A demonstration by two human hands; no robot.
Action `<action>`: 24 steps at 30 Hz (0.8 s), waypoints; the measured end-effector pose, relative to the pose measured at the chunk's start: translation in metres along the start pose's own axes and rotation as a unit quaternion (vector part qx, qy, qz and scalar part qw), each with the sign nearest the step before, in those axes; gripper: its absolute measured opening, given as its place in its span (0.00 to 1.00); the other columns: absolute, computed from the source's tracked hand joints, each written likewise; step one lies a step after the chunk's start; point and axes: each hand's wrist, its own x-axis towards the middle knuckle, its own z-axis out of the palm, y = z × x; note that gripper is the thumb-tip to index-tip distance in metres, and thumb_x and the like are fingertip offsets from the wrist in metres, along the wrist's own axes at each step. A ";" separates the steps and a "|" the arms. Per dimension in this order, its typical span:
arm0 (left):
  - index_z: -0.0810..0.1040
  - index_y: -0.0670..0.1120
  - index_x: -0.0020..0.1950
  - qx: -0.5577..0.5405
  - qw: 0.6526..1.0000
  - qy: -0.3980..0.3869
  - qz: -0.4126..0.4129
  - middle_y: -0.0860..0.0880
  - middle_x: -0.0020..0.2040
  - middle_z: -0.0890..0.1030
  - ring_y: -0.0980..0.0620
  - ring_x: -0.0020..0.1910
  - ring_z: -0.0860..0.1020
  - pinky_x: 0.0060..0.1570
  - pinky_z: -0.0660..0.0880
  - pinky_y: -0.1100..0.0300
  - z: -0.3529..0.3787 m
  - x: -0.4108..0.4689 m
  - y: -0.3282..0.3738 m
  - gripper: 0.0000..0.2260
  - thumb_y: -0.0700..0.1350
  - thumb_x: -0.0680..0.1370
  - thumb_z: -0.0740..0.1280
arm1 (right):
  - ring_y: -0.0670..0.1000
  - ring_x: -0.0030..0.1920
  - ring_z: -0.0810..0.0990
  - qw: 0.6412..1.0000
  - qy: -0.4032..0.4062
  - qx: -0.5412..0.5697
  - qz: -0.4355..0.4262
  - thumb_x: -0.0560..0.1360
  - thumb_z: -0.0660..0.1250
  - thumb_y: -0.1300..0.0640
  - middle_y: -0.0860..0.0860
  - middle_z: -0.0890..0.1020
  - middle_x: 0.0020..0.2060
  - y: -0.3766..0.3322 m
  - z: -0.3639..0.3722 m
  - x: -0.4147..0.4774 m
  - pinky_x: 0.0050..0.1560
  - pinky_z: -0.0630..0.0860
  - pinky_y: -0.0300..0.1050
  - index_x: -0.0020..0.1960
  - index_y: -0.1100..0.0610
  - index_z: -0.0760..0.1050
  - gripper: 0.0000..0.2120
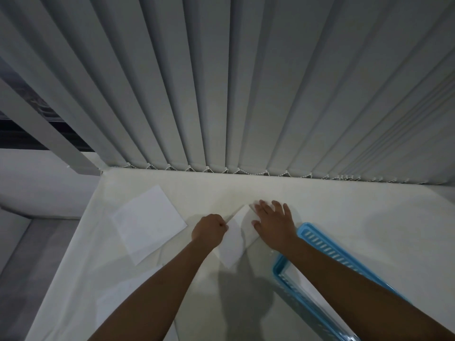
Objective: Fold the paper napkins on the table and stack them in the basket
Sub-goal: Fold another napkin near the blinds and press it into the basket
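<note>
Napkin point(234, 239), thin white paper, half-folded strip: lay on pale table point(369, 217), pressed under spread fingers of right hand point(275, 223); left hand point(209, 228) pinched its edge, fingers together. Flat napkin sheets point(147, 220) lay left of the fingers; slotted blue plastic basket point(317, 239) right.

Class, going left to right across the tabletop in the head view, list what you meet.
Flat napkin → left hand → napkin being folded → right hand → blue basket.
</note>
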 end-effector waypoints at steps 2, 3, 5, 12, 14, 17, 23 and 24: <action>0.81 0.43 0.50 -0.062 0.998 -0.021 0.008 0.47 0.51 0.82 0.48 0.50 0.79 0.47 0.73 0.59 -0.007 0.001 -0.005 0.08 0.45 0.77 0.65 | 0.55 0.73 0.60 0.997 0.032 0.061 0.019 0.80 0.51 0.46 0.48 0.63 0.75 -0.005 -0.006 -0.013 0.73 0.55 0.54 0.75 0.51 0.59 0.24; 0.81 0.43 0.51 -0.108 0.994 -0.029 0.003 0.45 0.51 0.82 0.47 0.48 0.79 0.44 0.72 0.60 -0.010 -0.001 -0.006 0.07 0.43 0.76 0.66 | 0.54 0.71 0.63 0.993 0.049 0.102 0.027 0.80 0.53 0.47 0.49 0.66 0.73 -0.009 -0.008 -0.021 0.71 0.59 0.52 0.73 0.51 0.63 0.22; 0.80 0.43 0.49 -0.231 0.971 -0.051 -0.030 0.43 0.47 0.81 0.47 0.42 0.78 0.42 0.75 0.59 -0.016 -0.010 -0.008 0.06 0.37 0.74 0.67 | 0.53 0.64 0.71 0.972 0.085 0.212 0.049 0.80 0.57 0.52 0.50 0.74 0.66 -0.021 -0.010 -0.041 0.65 0.66 0.48 0.68 0.53 0.71 0.18; 0.76 0.39 0.56 -0.522 0.847 -0.097 -0.021 0.44 0.47 0.82 0.47 0.44 0.81 0.40 0.81 0.59 -0.018 -0.055 -0.002 0.16 0.25 0.73 0.61 | 0.51 0.29 0.76 0.789 0.010 0.568 0.234 0.78 0.62 0.50 0.53 0.80 0.33 -0.064 -0.001 -0.093 0.33 0.73 0.44 0.39 0.60 0.78 0.16; 0.76 0.40 0.56 -0.557 0.825 -0.098 -0.006 0.43 0.47 0.82 0.47 0.45 0.81 0.40 0.81 0.60 -0.015 -0.069 0.002 0.16 0.25 0.74 0.61 | 0.51 0.30 0.75 0.752 -0.004 0.602 0.271 0.77 0.63 0.46 0.53 0.79 0.34 -0.071 -0.002 -0.099 0.34 0.73 0.44 0.40 0.59 0.77 0.17; 0.76 0.37 0.58 -0.587 0.803 -0.102 0.016 0.39 0.52 0.82 0.45 0.48 0.82 0.47 0.81 0.57 -0.009 -0.086 0.003 0.16 0.26 0.73 0.62 | 0.51 0.35 0.75 0.690 0.027 0.662 0.292 0.76 0.65 0.46 0.54 0.78 0.36 -0.076 -0.009 -0.103 0.40 0.73 0.46 0.41 0.58 0.77 0.15; 0.78 0.43 0.60 -0.605 0.788 -0.114 0.033 0.45 0.56 0.84 0.46 0.56 0.81 0.58 0.77 0.53 -0.006 -0.111 -0.001 0.13 0.36 0.75 0.67 | 0.52 0.36 0.76 0.684 0.154 0.664 0.260 0.74 0.69 0.58 0.53 0.77 0.34 -0.080 -0.023 -0.115 0.40 0.73 0.45 0.37 0.59 0.74 0.09; 0.79 0.44 0.58 -0.612 0.784 -0.101 0.029 0.47 0.55 0.84 0.47 0.55 0.81 0.58 0.77 0.53 -0.008 -0.112 -0.001 0.11 0.38 0.76 0.68 | 0.51 0.36 0.75 0.695 0.162 0.652 0.256 0.74 0.69 0.58 0.53 0.76 0.33 -0.079 -0.024 -0.118 0.39 0.72 0.45 0.37 0.60 0.73 0.10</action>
